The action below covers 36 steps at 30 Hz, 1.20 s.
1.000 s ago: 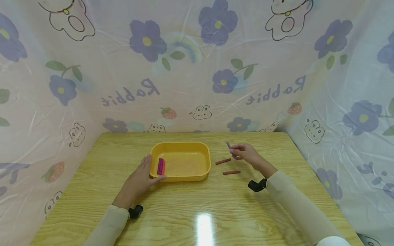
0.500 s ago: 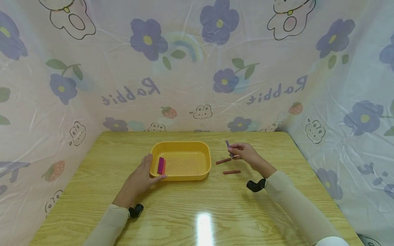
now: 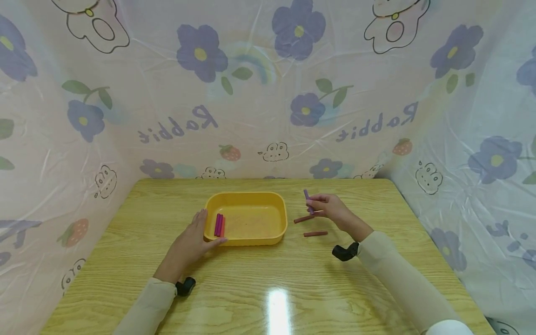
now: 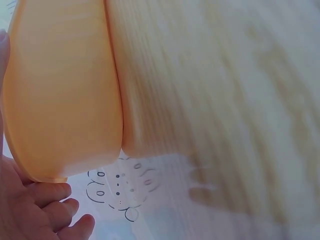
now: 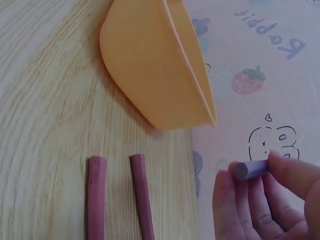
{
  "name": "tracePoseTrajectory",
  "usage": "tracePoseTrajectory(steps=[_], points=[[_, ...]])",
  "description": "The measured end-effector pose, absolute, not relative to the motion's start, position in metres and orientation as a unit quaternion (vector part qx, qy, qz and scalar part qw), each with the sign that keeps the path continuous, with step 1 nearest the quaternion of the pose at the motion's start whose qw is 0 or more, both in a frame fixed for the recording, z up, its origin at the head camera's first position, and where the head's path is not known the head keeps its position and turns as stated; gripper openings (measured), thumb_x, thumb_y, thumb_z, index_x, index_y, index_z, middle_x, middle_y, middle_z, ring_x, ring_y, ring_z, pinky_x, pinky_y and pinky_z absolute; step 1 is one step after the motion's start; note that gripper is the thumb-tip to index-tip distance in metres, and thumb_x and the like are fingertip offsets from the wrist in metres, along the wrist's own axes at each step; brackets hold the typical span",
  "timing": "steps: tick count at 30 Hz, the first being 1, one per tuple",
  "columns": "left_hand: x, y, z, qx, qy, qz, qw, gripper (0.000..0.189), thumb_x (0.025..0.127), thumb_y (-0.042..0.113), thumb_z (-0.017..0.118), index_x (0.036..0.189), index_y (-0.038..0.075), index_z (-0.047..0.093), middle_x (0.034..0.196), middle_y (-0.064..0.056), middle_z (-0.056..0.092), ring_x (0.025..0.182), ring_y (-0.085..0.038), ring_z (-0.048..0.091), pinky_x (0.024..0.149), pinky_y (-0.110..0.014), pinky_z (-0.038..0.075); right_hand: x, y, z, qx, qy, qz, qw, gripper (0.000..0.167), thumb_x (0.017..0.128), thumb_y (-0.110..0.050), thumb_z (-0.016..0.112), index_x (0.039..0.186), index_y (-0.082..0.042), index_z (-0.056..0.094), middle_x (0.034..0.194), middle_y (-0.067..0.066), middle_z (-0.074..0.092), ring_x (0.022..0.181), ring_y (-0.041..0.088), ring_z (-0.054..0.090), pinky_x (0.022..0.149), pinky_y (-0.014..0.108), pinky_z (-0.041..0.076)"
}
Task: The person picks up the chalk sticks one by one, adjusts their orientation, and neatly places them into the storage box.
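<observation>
A purple crayon is pinched between the thumb and fingers of my right hand; the right wrist view shows its flat round end toward the camera. Below that hand lie two brownish-red crayons, the farther one slanted and the nearer one almost level. My left hand holds the yellow tray at its left front corner, thumb along the front rim and fingers at the left end. Inside the tray's left part, two magenta crayons and a coral-pink one lie side by side.
Everything stands on a wood-grain table. A patterned curtain with flowers and rabbits hangs behind and at both sides. Each wrist carries a small black camera mount, the right one low over the table.
My right hand has moved a little left toward the tray with the purple crayon, which stands slightly more upright. The left hand and the tray stay in place.
</observation>
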<state>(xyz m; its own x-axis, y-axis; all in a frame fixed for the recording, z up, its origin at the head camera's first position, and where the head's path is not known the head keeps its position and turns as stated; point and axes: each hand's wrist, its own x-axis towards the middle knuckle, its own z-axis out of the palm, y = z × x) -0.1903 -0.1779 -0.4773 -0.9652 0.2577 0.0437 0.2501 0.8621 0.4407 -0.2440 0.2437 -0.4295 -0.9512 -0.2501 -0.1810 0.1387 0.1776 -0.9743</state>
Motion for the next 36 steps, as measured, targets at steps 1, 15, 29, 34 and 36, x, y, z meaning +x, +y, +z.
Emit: tracePoseTrajectory(steps=[1, 15, 29, 34, 36], points=[[-0.19, -0.178, -0.477, 0.132, 0.965, 0.227, 0.008, 0.117, 0.072, 0.08, 0.046, 0.15, 0.005, 0.001, 0.154, -0.016, 0.008, 0.139, -0.033, 0.012, 0.105, -0.052, 0.025, -0.244, 0.243, -0.43, -0.039, 0.751, -0.641, 0.153, 0.035, 0.094, -0.017, 0.056, 0.119, 0.008, 0.055, 0.107, 0.019, 0.059, 0.106, 0.038, 0.056, 0.094, 0.05, 0.041], [-0.19, -0.177, -0.478, 0.133, 0.967, 0.218, 0.012, 0.119, 0.071, 0.082, 0.044, 0.149, 0.003, 0.001, 0.153, -0.017, 0.008, 0.139, -0.034, 0.011, 0.106, -0.053, 0.023, -0.248, 0.222, -0.434, -0.046, 0.715, -0.673, 0.185, 0.038, 0.093, -0.017, 0.057, 0.121, 0.009, 0.053, 0.109, 0.024, 0.057, 0.101, 0.036, 0.059, 0.096, 0.055, 0.037], [-0.191, -0.178, -0.478, 0.13, 0.966, 0.224, 0.007, 0.118, 0.071, 0.081, 0.045, 0.15, 0.006, 0.001, 0.154, -0.015, 0.009, 0.139, -0.032, 0.011, 0.106, -0.053, 0.024, -0.253, 0.196, -0.435, -0.052, 0.713, -0.666, 0.213, 0.047, 0.093, -0.025, 0.058, 0.126, 0.008, 0.051, 0.103, 0.022, 0.061, 0.106, 0.047, 0.053, 0.093, 0.06, 0.037], [-0.191, -0.178, -0.477, 0.135, 0.965, 0.224, 0.004, 0.117, 0.071, 0.081, 0.045, 0.15, 0.005, 0.001, 0.154, -0.016, 0.009, 0.139, -0.032, 0.011, 0.105, -0.052, 0.024, -0.255, 0.186, -0.435, -0.044, 0.734, -0.642, 0.219, 0.051, 0.09, -0.032, 0.061, 0.127, 0.003, 0.052, 0.116, 0.027, 0.057, 0.107, 0.038, 0.057, 0.093, 0.058, 0.039], [-0.191, -0.179, -0.477, 0.136, 0.965, 0.224, 0.004, 0.117, 0.072, 0.081, 0.046, 0.149, 0.005, 0.001, 0.154, -0.016, 0.009, 0.139, -0.032, 0.011, 0.105, -0.052, 0.025, -0.256, 0.182, -0.434, -0.04, 0.74, -0.633, 0.223, 0.053, 0.089, -0.035, 0.062, 0.127, 0.002, 0.052, 0.116, 0.024, 0.059, 0.107, 0.036, 0.058, 0.094, 0.058, 0.037]])
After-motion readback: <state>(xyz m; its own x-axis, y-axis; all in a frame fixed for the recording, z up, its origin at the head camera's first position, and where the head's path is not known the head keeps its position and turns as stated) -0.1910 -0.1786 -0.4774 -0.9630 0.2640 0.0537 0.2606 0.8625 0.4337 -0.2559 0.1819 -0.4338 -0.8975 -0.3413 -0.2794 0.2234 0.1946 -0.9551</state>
